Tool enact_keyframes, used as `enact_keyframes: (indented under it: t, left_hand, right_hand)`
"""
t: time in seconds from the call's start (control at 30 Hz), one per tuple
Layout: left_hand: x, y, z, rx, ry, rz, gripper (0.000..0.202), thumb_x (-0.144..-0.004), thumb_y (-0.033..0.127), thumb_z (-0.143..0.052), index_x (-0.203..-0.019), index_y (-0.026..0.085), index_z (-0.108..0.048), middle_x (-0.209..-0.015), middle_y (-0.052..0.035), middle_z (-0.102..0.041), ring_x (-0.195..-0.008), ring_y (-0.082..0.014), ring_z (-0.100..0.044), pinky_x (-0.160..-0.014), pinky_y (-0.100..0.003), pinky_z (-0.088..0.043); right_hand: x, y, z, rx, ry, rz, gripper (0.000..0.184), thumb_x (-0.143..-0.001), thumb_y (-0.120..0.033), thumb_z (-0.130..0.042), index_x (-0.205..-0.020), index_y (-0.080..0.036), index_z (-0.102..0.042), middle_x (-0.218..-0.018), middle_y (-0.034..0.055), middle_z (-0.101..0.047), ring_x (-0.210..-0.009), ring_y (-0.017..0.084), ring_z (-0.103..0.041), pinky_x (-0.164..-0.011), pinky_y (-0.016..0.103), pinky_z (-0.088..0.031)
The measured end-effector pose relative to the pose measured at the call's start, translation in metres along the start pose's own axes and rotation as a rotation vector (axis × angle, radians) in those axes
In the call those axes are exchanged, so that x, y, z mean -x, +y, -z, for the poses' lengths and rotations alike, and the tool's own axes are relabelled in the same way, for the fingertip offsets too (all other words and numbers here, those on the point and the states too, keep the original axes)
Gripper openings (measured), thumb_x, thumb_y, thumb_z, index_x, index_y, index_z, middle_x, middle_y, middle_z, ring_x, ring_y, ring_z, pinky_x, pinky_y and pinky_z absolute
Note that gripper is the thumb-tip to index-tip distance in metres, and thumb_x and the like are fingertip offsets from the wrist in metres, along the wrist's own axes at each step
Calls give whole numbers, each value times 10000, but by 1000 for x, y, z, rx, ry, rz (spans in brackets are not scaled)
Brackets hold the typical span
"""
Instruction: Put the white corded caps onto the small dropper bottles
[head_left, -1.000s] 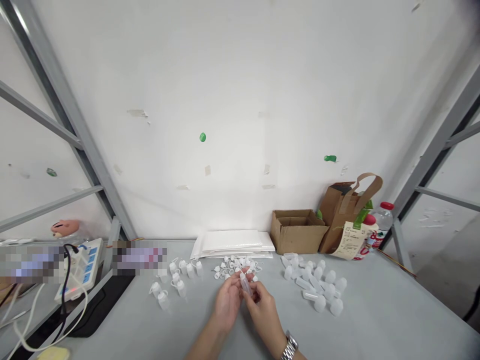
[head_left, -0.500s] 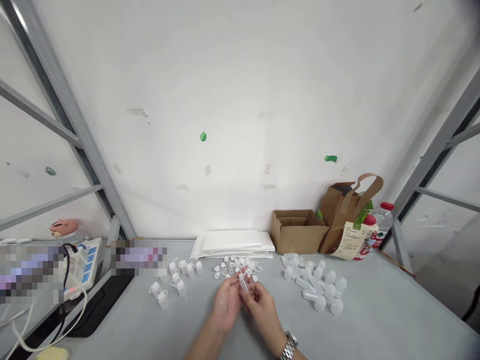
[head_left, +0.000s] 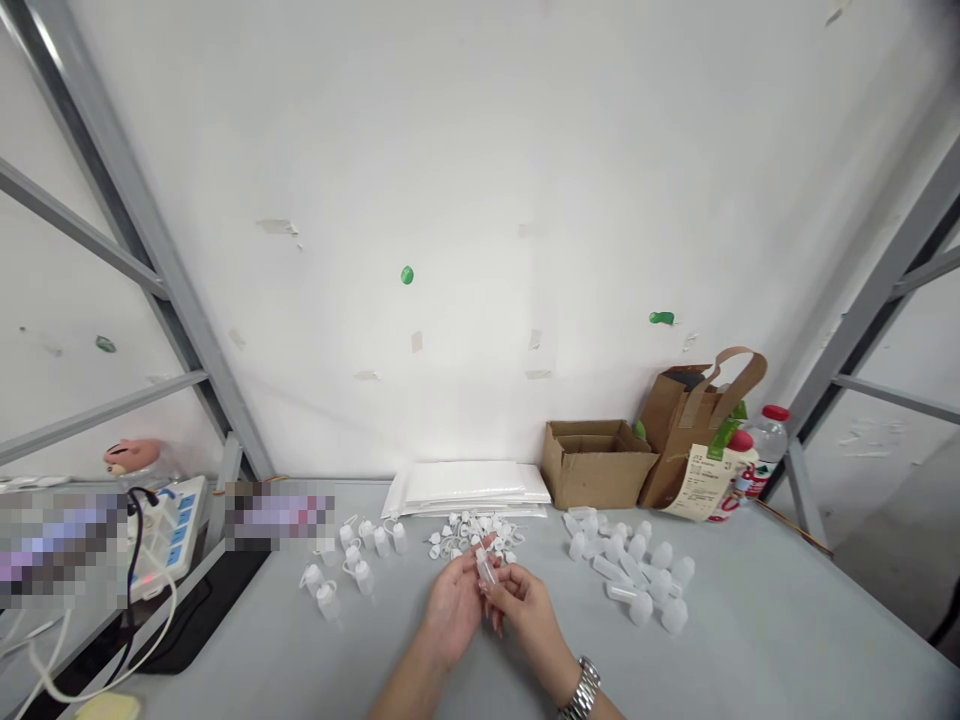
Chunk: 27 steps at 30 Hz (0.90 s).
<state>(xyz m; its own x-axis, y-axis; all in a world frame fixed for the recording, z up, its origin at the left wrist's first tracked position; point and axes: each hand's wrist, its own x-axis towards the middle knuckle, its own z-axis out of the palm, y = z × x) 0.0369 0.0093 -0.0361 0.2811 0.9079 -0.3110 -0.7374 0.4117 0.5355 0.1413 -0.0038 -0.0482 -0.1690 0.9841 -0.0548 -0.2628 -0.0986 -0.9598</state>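
A small translucent plastic bottle stands nearly upright between my hands. My left hand grips it near its top, and my right hand holds its lower part, with the fingers partly hiding it. Just beyond my fingers lies a heap of small white plastic caps with loops. To the left stand several capped white bottles, and to the right lies a cluster of uncapped translucent bottles. A metal wristwatch sits on my right wrist.
The grey table ends at a white wall behind. Along the wall are flat white packets, a cardboard box, a brown paper bag and a water bottle. A power strip with cables lies at left.
The bottle has turned slightly more upright between my hands. My right hand has shifted a little to the right and lower on it.
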Motion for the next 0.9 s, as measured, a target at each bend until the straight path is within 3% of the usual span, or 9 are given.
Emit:
enact_keyframes:
  t: [0.27, 0.4, 0.63, 0.77, 0.9]
  left_hand:
    - [4, -1, -6, -62, 114, 4, 340, -798, 161, -429, -1105, 123, -569, -677, -31, -639, -646, -153, -620, -622, -248, -457]
    - [7, -2, -8, -94, 125, -1, 292, -786, 155, -431, -1013, 142, -613, -712, -45, -673, -757, -176, -650, -667, -258, -474]
    - [12, 5, -13, -120, -21, -57, 242, -823, 285, -490, -885, 129, -665, -859, -86, -713, -959, -213, -627, -878, -311, -448]
    - [11, 4, -11, -191, -15, -127, 312, -752, 409, -625, -888, 132, -667, -851, -93, -717, -879, -219, -648, -793, -298, -482]
    - [11, 3, -7, -263, 10, -147, 321, -670, 388, -716, -865, 137, -667, -832, -82, -716, -763, -185, -654, -691, -261, -491]
  right_hand:
    - [3, -9, 1, -311, -218, -94, 272, -641, -356, -746, -606, -130, -600, -503, -12, -560, -396, 59, -420, -425, 200, -271]
    - [2, -12, 4, -492, -353, -119, 213, -698, -318, -706, -701, -111, -657, -489, -27, -507, -413, 53, -361, -453, 207, -254]
    - [0, -14, 8, -548, -363, -138, 228, -707, -292, -694, -815, -91, -684, -513, -30, -493, -436, 59, -381, -486, 215, -266]
    - [0, -11, 7, -516, -364, -126, 258, -719, -329, -694, -827, -96, -675, -523, -16, -524, -434, 70, -417, -489, 223, -269]
    - [0, -6, 6, -511, -367, -112, 225, -698, -333, -719, -717, -123, -640, -529, -6, -545, -437, 79, -436, -490, 228, -273]
